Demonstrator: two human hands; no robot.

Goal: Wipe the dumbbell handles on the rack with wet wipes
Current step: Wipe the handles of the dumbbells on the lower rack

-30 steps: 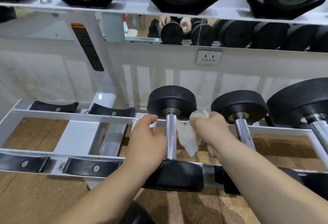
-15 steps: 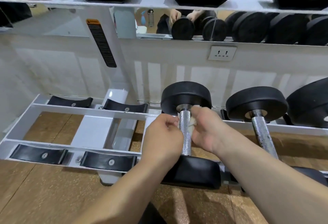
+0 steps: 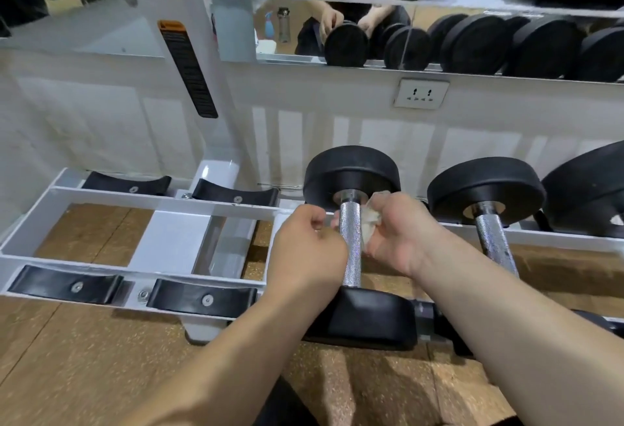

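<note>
Knurled chrome handle [image 3: 351, 246], right hand [image 3: 401, 233] gripping crumpled white wipe [image 3: 368, 221]; left hand [image 3: 304, 250] curled, hold unclear

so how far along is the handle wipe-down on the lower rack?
Done: nothing I can confirm. In hand: the right hand grips a crumpled white wet wipe against the knurled steel handle of the leftmost black dumbbell; the left hand seems to pinch its other end. Left: the next dumbbell's steel handle and the bigger dumbbell beyond.
</note>
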